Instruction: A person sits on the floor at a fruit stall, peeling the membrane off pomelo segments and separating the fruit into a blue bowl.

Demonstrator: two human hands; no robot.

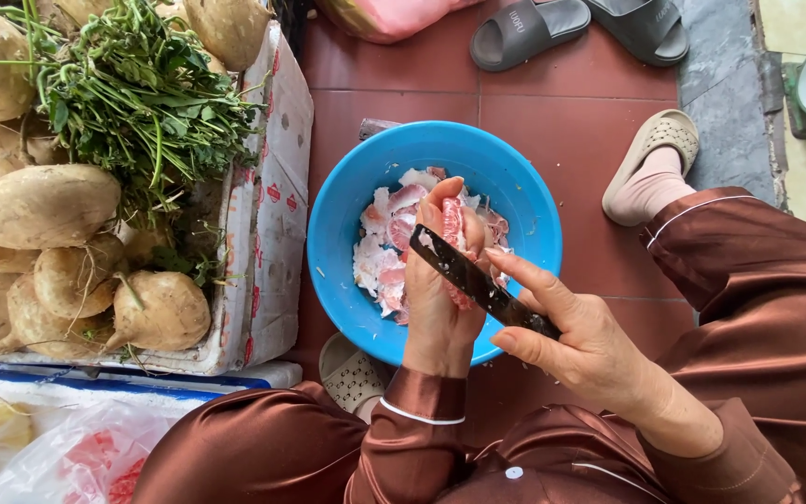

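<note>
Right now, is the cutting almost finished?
Some is done: pink pieces already lie in the blue bowl. In hand: the left hand holds a pink piece while the right hand works the knife. How much remains can't be told.

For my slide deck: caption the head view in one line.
Left hand holds a pink piece over a blue bowl while the right hand draws a dark knife across it.
</note>
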